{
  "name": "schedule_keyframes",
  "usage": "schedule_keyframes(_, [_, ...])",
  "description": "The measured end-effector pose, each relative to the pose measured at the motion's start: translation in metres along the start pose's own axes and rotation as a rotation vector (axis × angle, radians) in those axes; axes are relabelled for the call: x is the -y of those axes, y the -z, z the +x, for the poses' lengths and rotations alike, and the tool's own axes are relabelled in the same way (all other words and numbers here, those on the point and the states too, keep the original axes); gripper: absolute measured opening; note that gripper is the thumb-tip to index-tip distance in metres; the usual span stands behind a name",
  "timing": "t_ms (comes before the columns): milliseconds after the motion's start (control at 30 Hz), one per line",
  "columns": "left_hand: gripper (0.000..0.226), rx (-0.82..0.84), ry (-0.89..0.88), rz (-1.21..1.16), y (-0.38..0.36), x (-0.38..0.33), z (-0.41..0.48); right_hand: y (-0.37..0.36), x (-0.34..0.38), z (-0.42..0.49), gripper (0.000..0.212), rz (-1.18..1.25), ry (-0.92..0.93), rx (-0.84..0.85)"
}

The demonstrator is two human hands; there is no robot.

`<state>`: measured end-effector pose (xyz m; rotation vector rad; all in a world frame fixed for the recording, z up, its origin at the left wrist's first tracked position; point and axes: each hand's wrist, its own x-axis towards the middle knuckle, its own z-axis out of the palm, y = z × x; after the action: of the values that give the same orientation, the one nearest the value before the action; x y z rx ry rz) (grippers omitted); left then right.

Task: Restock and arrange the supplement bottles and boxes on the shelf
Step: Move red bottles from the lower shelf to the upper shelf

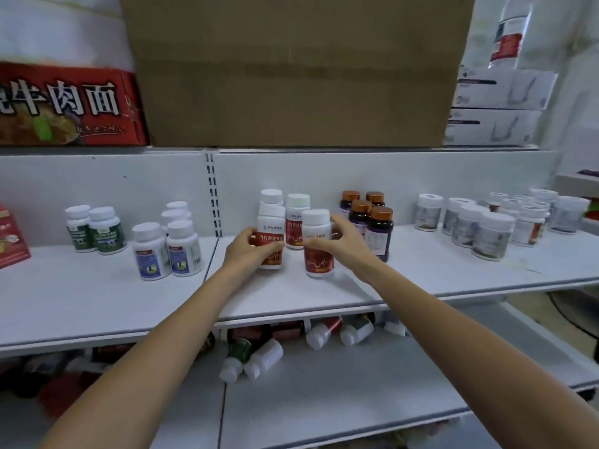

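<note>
On the middle shelf [324, 296] stand several white-capped bottles with red labels. My left hand [249, 249] grips the front left red-label bottle [271, 234] round its lower half. My right hand [340, 241] holds the front right red-label bottle [317, 244] from its right side, thumb across the front. Both bottles stand upright on the shelf. Two more red-label bottles [296, 222] stand behind them.
Left of my hands stand blue-label bottles [168, 251] and green-label bottles [103, 230]. Dark bottles with copper caps [377, 226] stand just right, pale-label bottles [486, 228] farther right. Loose bottles [259, 354] lie on the lower shelf. A cardboard box [291, 69] sits above.
</note>
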<state>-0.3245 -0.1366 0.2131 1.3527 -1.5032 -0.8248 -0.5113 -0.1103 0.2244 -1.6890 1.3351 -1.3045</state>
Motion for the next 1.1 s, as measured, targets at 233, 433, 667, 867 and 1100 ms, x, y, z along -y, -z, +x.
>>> schedule_keyframes(233, [0.063, -0.035, -0.036, 0.163, -0.002, 0.000, 0.011, -0.009, -0.012, 0.041, 0.052, 0.023, 0.002, 0.068])
schedule_keyframes(433, [0.066, -0.113, -0.035, 0.258, -0.013, 0.001, 0.020, -0.018, -0.022, 0.067, 0.054, -0.034, 0.007, -0.038])
schedule_keyframes(667, [0.055, -0.131, -0.032, 0.400, -0.016, 0.000, 0.022, -0.023, -0.027, 0.082, 0.058, -0.086, 0.021, -0.037])
schedule_keyframes(867, [0.062, -0.111, -0.026, 0.454, -0.015, 0.000, 0.005, -0.020, -0.026, 0.074, 0.057, -0.142, 0.016, -0.024])
schedule_keyframes(1100, [0.050, -0.162, -0.017, 0.477, -0.005, 0.003, -0.042, -0.010, -0.023, 0.046, 0.065, -0.170, -0.053, -0.001])
